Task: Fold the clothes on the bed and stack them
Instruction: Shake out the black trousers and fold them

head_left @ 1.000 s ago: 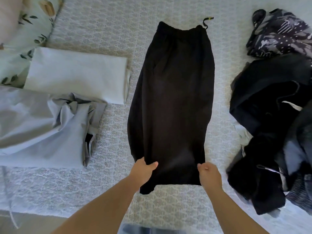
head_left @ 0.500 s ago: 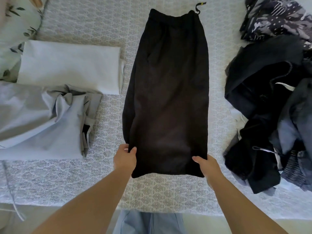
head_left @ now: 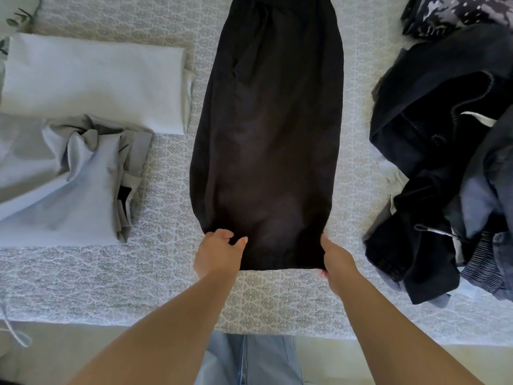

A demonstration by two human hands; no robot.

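Black trousers (head_left: pixel 272 129) lie lengthwise in the middle of the bed, folded leg on leg, the waist running out of view at the top. My left hand (head_left: pixel 219 252) grips the near left corner of the leg hem, thumb on top of the cloth. At the near right corner my right hand (head_left: pixel 334 258) holds the hem, fingers curled under the edge. A folded pale blue cloth (head_left: pixel 94 81) lies flat to the left, with a crumpled light grey garment (head_left: pixel 69 176) in front of it.
A heap of dark unfolded clothes (head_left: pixel 444 151) fills the right side, with a patterned dark piece (head_left: pixel 458 12) behind it. The patterned bedspread (head_left: pixel 166 273) reaches the near bed edge. My jeans (head_left: pixel 255 359) show below it.
Both hands have shifted their hold along the hem to its two corners. The view has tipped down and moved closer, so the waistband and drawstring have left the frame.
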